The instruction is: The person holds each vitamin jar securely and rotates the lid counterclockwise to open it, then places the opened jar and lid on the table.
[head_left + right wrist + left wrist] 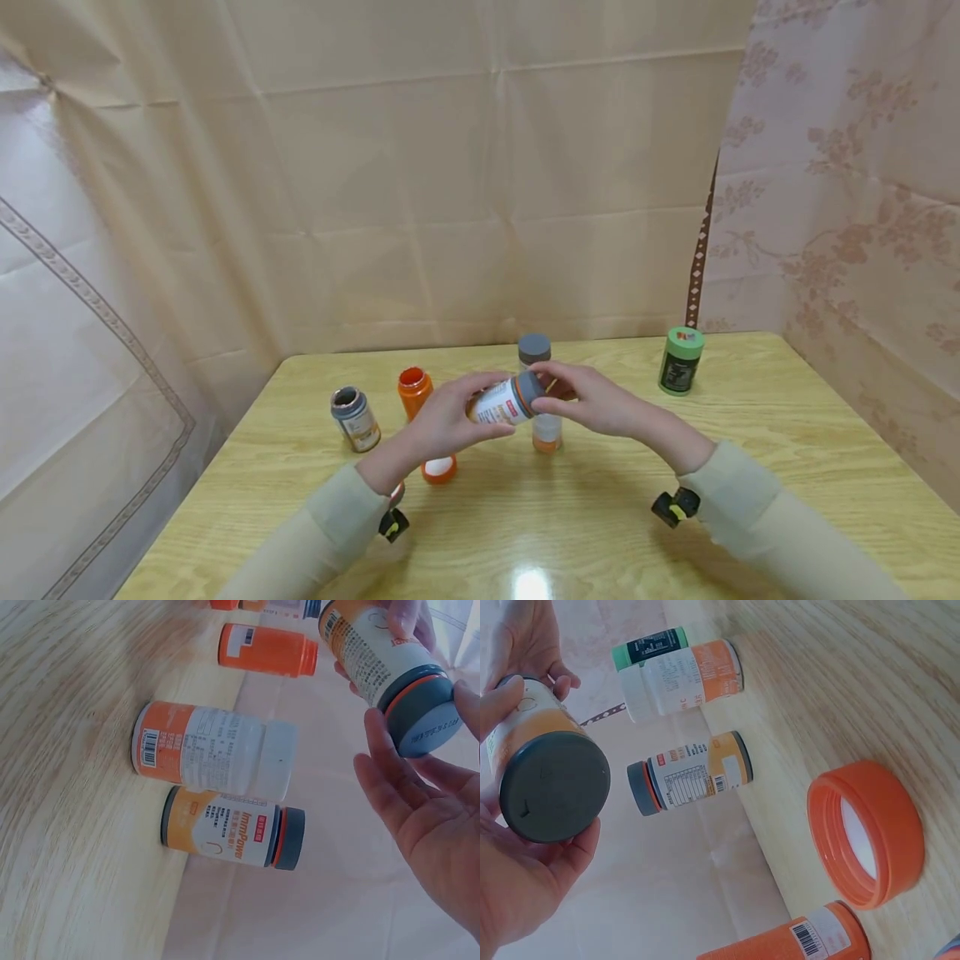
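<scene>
1. The held bottle (pixel 498 406) is tilted above the middle of the table, its dark grey cap (pixel 426 712) on, an orange band below it; the label is white and orange.
2. The left hand (pixel 446 417) grips its body; the right hand (pixel 600 402) pinches the cap between thumb and fingers.
3. Five more bottles stand on the table: a grey-capped bottle (pixel 225 829), a white-lidded bottle (pixel 214 750), a green-lidded bottle (pixel 679 373) at far right, plus two uncapped, an orange bottle (pixel 415 393) and a grey-necked bottle (pixel 362 427).
4. One orange lid (pixel 904 832) lies near the left forearm.
5. The table (pixel 615 492) has pale wood grain; beige cloth (pixel 450 183) hangs behind, floral cloth (pixel 855 167) at right.
</scene>
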`<state>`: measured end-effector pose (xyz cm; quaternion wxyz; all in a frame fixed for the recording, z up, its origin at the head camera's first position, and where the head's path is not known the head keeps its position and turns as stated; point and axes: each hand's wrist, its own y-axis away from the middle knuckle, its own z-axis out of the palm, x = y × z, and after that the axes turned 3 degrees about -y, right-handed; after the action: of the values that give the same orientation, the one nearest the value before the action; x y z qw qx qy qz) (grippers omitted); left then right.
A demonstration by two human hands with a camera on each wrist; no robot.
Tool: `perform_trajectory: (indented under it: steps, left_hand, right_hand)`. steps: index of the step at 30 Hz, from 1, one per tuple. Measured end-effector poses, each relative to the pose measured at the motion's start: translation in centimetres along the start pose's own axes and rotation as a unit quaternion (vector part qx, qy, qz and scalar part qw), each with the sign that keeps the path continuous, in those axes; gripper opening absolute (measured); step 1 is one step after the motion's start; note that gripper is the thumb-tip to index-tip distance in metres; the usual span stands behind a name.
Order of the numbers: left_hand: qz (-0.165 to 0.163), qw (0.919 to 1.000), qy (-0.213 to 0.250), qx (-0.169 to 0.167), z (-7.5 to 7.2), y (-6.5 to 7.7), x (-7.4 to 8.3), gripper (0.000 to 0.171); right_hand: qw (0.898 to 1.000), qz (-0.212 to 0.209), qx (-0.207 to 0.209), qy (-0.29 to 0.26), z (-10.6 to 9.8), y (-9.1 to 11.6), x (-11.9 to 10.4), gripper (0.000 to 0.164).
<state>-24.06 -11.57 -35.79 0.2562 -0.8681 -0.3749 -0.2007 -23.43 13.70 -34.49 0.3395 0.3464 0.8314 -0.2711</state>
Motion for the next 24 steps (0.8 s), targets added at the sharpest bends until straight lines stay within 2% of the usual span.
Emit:
perform_trajectory:
  steps: [7, 14, 24]
  left_hand:
    - [-0.003, 1.0, -0.006, 0.001, 0.1, 0.1, 0.0, 0.061]
    - [0.001, 0.9999, -0.013, 0.005, 0.0, 0.3, 0.4, 0.061]
    - [0.004, 0.9998, 0.012, 0.013, -0.3, 0.6, 1.3, 0.061]
  right_hand:
    - [1.0, -0.022, -0.014, 0.004, 0.2, 0.2, 0.3, 0.052]
    - [0.999, -0.023, -0.019, -0.011, 0.4, 0.4, 0.4, 0.051]
    - [0.999, -0.041, -0.019, 0.004, 0.0, 1.1, -0.6, 0.054]
